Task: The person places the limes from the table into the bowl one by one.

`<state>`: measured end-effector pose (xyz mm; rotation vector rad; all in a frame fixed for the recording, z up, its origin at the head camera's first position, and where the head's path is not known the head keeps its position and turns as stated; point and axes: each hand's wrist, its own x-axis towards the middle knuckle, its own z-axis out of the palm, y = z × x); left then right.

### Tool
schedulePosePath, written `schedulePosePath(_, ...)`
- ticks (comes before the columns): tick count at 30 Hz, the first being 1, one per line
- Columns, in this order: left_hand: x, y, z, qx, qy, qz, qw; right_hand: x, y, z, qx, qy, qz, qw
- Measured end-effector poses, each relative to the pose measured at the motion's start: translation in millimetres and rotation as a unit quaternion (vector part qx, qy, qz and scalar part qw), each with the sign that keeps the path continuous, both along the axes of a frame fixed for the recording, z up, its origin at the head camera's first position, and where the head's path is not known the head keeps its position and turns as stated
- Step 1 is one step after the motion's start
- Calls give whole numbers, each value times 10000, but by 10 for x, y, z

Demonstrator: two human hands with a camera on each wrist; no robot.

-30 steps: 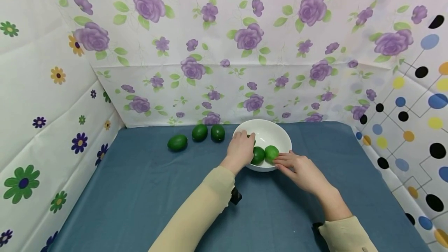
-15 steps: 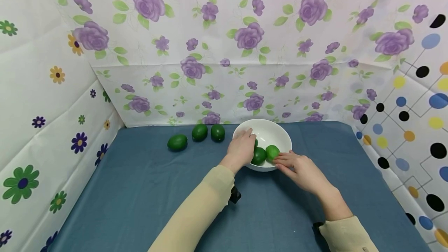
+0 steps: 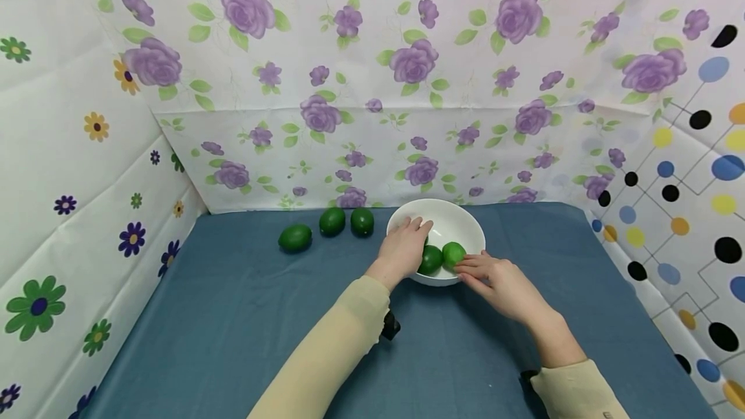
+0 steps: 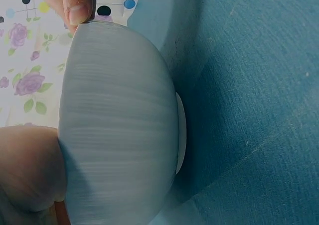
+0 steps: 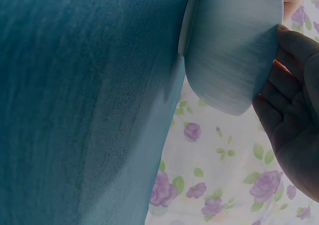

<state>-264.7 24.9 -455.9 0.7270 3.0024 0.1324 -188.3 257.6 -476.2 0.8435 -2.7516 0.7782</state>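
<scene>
Right hand (image 3: 505, 284) has the white bowl (image 3: 449, 218) pinched, lime (image 3: 453, 254) by its fingertips; left hand (image 3: 400, 251) dips in opposite, can't tell its grip.

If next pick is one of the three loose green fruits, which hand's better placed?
Left, likely. The left hand is at the left rim of the bowl, nearest the three loose green fruits. The right hand is at the opposite rim and would have to reach across.

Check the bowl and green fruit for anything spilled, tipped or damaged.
Nothing stands out. The white bowl sits upright on the blue cloth, no crack visible, and the three green fruits beside it look whole. The left hand hides part of the fruit inside.
</scene>
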Motion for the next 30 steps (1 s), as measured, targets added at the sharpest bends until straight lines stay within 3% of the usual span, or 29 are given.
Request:
schedulePosePath(19,30,-32,-32,-39,486,-77,9988,-2,3,-12,-18,82,35,10000)
schedulePosePath(30,25,-105,-70,554,690,-183,9959,-7,-2,-7,22,53,45,10000)
